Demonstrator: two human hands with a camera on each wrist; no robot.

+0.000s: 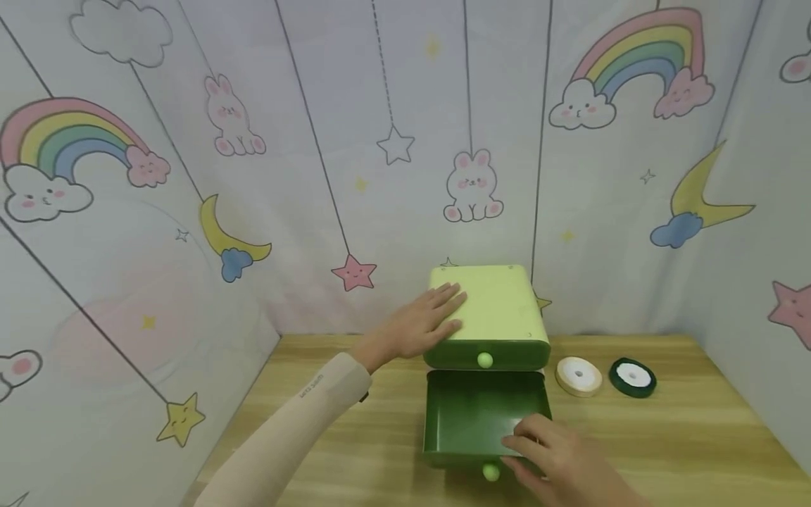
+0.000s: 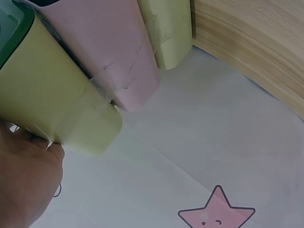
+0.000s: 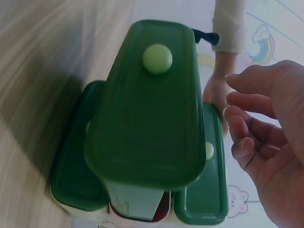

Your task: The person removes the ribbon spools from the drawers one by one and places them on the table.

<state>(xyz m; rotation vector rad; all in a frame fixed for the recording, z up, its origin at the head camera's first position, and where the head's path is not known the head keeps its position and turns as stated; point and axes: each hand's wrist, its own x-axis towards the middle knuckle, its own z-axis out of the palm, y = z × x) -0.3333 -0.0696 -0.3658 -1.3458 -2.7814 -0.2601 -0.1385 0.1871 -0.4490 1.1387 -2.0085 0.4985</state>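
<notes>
1. The right hand [image 1: 560, 458] is loosely bent at the fingers and holds nothing; in the right wrist view a gap separates it from the drawer front.
2. Below it, a dark green plastic drawer [image 1: 472, 408], the middle one of three, is pulled out toward the tabletop's front edge. Its round light green knob [image 1: 491, 472] sits near the fingertips in the head view, untouched.
3. The left hand [image 1: 423, 325] lies with its fingers extended over the left edge of the cabinet's top, pressing or resting on it rather than gripping; which of the two cannot be told.
4. The cabinet, a rounded pale yellow-green plastic unit [image 1: 494, 303] with a pink middle tier [image 2: 114, 52], stands upright near the middle of the tabletop's back edge.
5. Its dark green upper drawer front [image 1: 453, 357] and dark green lower drawer front [image 3: 76, 156] are both pushed in.
6. Right of the cabinet, toward the tabletop's back right corner, lie a cream ribbon spool [image 1: 578, 377] and, just beside it, a dark green ribbon spool [image 1: 632, 377].
7. The wood-grain tabletop [image 1: 329, 422] meets a white cloth backdrop [image 1: 317, 105] printed with rainbows, rabbits, moons and stars.
8. A cream sleeve [image 1: 272, 443] covers the left forearm.
</notes>
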